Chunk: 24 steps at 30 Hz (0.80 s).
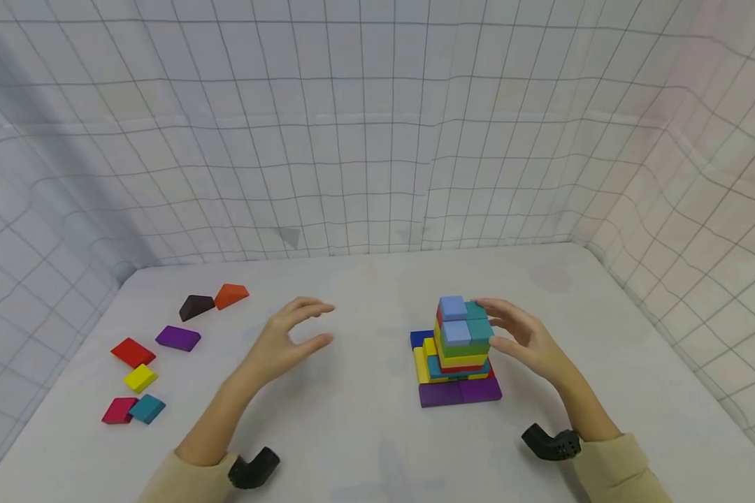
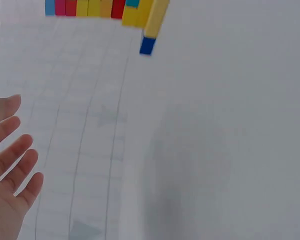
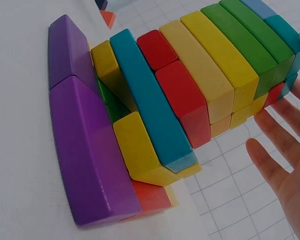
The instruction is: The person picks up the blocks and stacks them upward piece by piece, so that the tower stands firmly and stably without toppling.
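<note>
A tower of coloured wooden blocks (image 1: 464,355) stands on the table, with purple blocks (image 3: 90,155) along its near base. Two light blue and two teal blocks (image 1: 480,331) form its top layer. My right hand (image 1: 531,339) is at the tower's upper right side, thumb near the front corner and fingers near the back one. Its fingers look loosely bent, with the fingertips at or very close to the teal blocks; firm contact cannot be made out. My left hand (image 1: 283,346) hovers left of the tower, thumb and fingers spread apart, holding nothing.
Loose blocks lie at the table's left: a black block (image 1: 196,307), an orange one (image 1: 231,295), a purple one (image 1: 178,338), a red one (image 1: 133,352), a yellow one (image 1: 140,378), a crimson one (image 1: 119,411) and a teal one (image 1: 147,409). White gridded curtains (image 1: 377,140) surround the table.
</note>
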Each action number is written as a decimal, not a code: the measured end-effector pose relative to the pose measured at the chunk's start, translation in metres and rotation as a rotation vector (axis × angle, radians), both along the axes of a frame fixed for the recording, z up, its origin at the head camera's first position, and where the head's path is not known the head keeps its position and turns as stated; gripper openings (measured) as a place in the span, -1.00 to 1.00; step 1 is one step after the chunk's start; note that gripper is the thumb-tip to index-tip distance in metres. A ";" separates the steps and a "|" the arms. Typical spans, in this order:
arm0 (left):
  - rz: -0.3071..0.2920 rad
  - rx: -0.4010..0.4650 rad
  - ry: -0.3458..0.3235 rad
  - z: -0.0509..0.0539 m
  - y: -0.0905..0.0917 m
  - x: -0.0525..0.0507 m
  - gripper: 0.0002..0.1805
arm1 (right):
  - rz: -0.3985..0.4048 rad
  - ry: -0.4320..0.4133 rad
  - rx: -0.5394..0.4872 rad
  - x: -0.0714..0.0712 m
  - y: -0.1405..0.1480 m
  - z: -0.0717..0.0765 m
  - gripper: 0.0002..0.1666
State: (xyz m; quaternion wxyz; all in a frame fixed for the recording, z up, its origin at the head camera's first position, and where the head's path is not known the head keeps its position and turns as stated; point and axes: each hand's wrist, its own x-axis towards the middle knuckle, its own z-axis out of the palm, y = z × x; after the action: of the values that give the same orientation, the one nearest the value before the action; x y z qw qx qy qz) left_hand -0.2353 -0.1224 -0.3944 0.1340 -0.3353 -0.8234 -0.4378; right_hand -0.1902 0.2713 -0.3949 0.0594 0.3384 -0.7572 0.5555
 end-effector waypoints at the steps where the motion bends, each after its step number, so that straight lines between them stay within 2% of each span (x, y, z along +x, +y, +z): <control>1: 0.033 -0.024 -0.001 -0.004 -0.016 0.001 -0.54 | 0.001 -0.001 0.001 0.000 0.000 0.000 -0.39; 4: 0.135 -0.117 -0.026 -0.015 -0.063 0.008 -0.55 | 0.002 -0.006 0.006 -0.001 0.001 -0.002 -0.39; 7: 0.228 -0.205 -0.116 -0.022 -0.105 0.018 -0.57 | 0.000 -0.012 0.004 -0.002 0.002 -0.003 -0.39; 10: 0.304 -0.235 -0.187 -0.026 -0.141 0.030 -0.58 | 0.000 -0.015 -0.001 -0.002 0.002 -0.003 -0.39; 13: 0.350 -0.226 -0.213 -0.033 -0.173 0.043 -0.61 | 0.002 -0.007 0.001 -0.002 0.001 -0.002 -0.39; 17: 0.377 -0.215 -0.229 -0.045 -0.205 0.059 -0.59 | 0.000 0.005 0.004 -0.002 0.000 -0.002 -0.39; 19: 0.416 -0.251 -0.261 -0.050 -0.217 0.066 -0.56 | -0.003 0.003 0.004 -0.001 0.000 -0.001 -0.39; 22: 0.466 -0.323 -0.293 -0.055 -0.226 0.071 -0.54 | -0.008 0.000 0.006 -0.001 0.000 -0.001 -0.40; 24: 0.489 -0.352 -0.276 -0.057 -0.228 0.072 -0.54 | -0.011 -0.002 0.006 0.000 0.000 -0.001 -0.40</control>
State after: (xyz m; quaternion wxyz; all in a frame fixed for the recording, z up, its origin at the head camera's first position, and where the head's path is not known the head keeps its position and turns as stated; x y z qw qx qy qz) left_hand -0.1631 -0.3506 -0.4517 0.0623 -0.0835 -0.9529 -0.2850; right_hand -0.1906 0.2715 -0.3955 0.0610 0.3338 -0.7607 0.5533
